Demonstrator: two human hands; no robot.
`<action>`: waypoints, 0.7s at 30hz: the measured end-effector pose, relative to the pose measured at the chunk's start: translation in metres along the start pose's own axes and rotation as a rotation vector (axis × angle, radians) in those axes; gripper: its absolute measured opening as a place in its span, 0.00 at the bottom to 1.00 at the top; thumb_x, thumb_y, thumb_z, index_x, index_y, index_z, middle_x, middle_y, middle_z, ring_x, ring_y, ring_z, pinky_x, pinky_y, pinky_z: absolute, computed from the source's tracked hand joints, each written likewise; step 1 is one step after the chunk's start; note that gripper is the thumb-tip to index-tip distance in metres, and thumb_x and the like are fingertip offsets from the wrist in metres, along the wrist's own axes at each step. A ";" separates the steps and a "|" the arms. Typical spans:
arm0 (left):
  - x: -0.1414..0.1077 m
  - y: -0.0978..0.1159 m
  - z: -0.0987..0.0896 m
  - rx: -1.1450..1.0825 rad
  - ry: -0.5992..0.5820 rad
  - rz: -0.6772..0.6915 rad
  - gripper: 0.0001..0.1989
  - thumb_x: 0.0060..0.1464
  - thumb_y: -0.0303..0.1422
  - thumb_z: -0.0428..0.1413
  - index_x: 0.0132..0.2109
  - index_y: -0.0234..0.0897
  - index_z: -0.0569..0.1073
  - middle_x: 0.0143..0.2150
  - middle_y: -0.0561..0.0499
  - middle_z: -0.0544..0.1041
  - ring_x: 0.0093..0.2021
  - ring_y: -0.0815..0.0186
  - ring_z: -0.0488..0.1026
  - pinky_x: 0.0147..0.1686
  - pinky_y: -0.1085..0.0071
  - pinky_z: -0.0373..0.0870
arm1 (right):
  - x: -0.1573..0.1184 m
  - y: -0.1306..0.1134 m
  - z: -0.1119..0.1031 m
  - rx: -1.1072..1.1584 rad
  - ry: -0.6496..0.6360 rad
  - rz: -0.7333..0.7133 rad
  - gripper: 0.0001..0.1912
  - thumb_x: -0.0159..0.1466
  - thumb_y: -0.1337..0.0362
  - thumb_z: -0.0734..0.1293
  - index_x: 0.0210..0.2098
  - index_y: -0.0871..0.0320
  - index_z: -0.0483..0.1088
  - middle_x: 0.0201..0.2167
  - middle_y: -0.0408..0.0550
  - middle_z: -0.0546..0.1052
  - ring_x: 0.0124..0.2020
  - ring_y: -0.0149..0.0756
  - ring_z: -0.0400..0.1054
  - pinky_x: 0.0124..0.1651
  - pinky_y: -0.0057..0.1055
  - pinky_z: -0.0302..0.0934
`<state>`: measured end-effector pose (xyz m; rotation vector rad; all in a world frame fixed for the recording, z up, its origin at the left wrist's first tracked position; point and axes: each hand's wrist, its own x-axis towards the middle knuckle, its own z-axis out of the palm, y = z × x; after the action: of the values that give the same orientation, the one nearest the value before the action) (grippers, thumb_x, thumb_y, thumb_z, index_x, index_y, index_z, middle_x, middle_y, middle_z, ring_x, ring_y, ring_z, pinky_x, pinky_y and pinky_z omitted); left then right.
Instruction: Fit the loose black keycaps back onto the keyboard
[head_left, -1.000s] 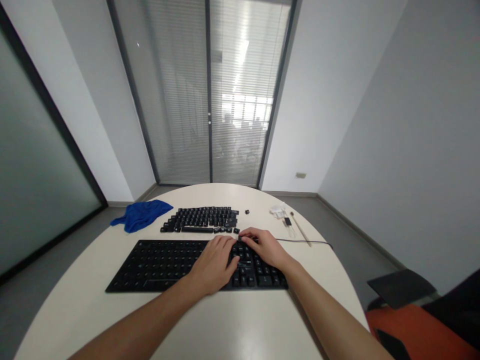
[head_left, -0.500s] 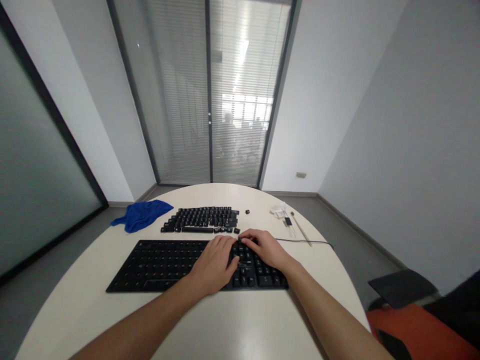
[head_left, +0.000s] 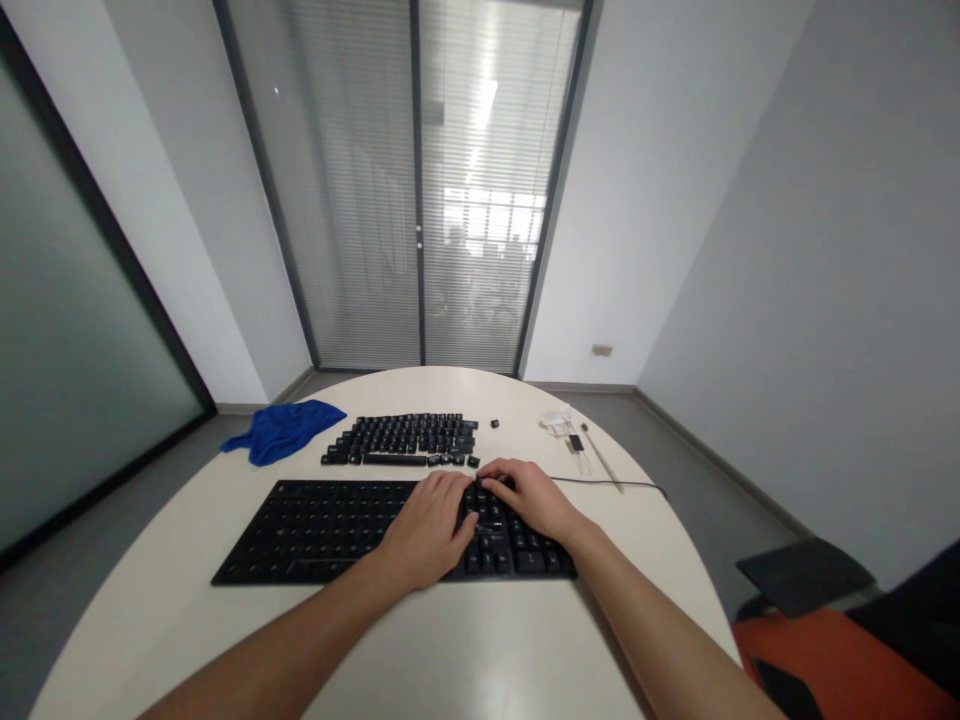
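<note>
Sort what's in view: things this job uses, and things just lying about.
In the job:
- black keyboard, under both hands
- loose keycaps
- probably the small wire tool

Lying about, seemingly:
- blue cloth
- thin stick
- white wrapping
- chair

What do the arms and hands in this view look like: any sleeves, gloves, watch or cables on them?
The left hand and right hand are bare, with no gloves. Both forearms are uncovered as far as they show, with no sleeves in view. No watch, bracelet, ring, cable or marking can be made out; some fingertips are too small to judge.
</note>
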<state>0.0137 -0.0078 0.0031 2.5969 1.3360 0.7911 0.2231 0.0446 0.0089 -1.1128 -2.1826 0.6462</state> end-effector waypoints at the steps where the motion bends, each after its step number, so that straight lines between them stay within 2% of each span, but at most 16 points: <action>1: 0.000 0.000 0.000 0.002 -0.003 0.004 0.16 0.63 0.32 0.51 0.57 0.38 0.66 0.55 0.43 0.72 0.56 0.54 0.66 0.59 0.53 0.63 | 0.000 0.000 0.000 -0.008 0.001 -0.003 0.11 0.68 0.59 0.66 0.45 0.53 0.77 0.42 0.47 0.82 0.44 0.41 0.75 0.52 0.36 0.65; 9: 0.000 0.001 -0.001 0.006 -0.007 0.000 0.17 0.63 0.32 0.51 0.58 0.37 0.66 0.56 0.43 0.72 0.57 0.54 0.66 0.60 0.53 0.63 | -0.001 -0.001 -0.001 -0.085 0.006 -0.025 0.11 0.69 0.58 0.64 0.45 0.51 0.78 0.43 0.46 0.81 0.46 0.42 0.74 0.53 0.37 0.64; 17: 0.000 -0.001 0.001 0.031 -0.017 0.010 0.22 0.64 0.34 0.51 0.63 0.38 0.63 0.58 0.43 0.71 0.57 0.54 0.66 0.60 0.52 0.63 | -0.001 -0.004 0.001 -0.011 0.028 0.024 0.13 0.70 0.59 0.62 0.49 0.54 0.74 0.43 0.47 0.81 0.45 0.40 0.75 0.52 0.37 0.65; 21: 0.000 -0.004 0.003 0.035 -0.015 0.019 0.21 0.65 0.36 0.51 0.63 0.41 0.64 0.56 0.44 0.72 0.56 0.55 0.66 0.59 0.52 0.64 | 0.000 -0.003 0.001 -0.087 0.054 0.035 0.12 0.69 0.58 0.63 0.45 0.54 0.75 0.42 0.48 0.81 0.45 0.42 0.74 0.52 0.38 0.64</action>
<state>0.0125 -0.0052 -0.0008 2.6409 1.3354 0.7561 0.2211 0.0426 0.0104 -1.2020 -2.1667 0.5347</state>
